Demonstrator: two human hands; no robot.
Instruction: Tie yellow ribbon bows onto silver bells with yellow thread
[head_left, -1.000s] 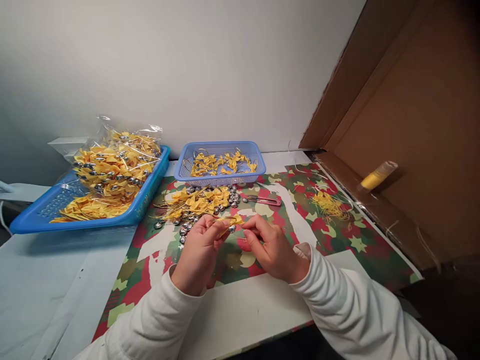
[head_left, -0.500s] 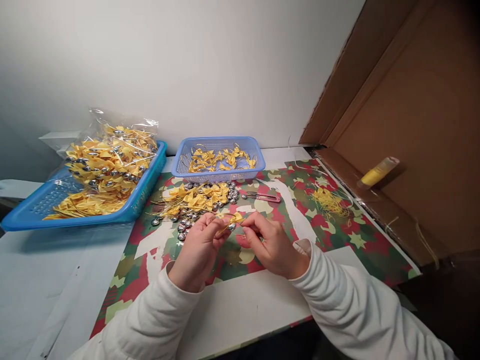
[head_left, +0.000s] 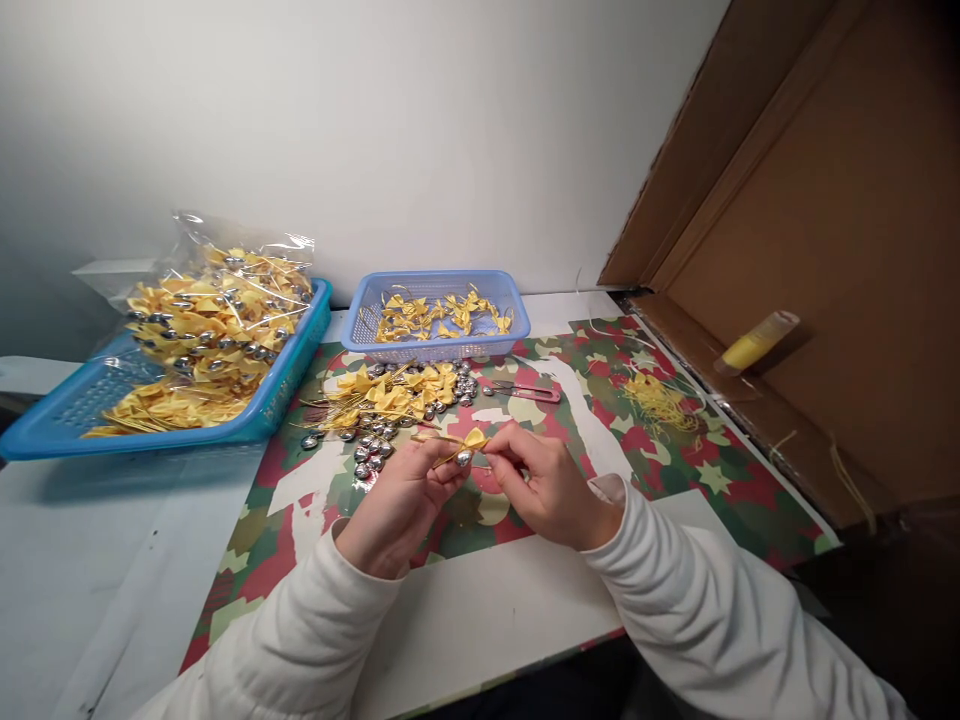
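My left hand (head_left: pixel 401 500) and my right hand (head_left: pixel 546 487) meet over a camouflage-patterned sheet (head_left: pixel 675 470). Between their fingertips they pinch a small yellow ribbon bow (head_left: pixel 472 439) with a silver bead (head_left: pixel 463 458) and a thin gold thread. Just beyond my hands lies a pile of yellow bows and silver beads (head_left: pixel 394 400). Both sleeves are white.
A small blue basket (head_left: pixel 435 312) with several bows stands behind the pile. A large blue tray (head_left: pixel 289 375) at the left holds a clear bag of bows. Red-handled snips (head_left: pixel 529 392) lie by the basket. Yellow thread scraps (head_left: pixel 660 400) and a cardboard box with a yellow tube (head_left: pixel 754 345) are on the right.
My hands have shifted slightly while working the bow between the fingertips. The view has tilted a little. Nothing else on the table has moved.
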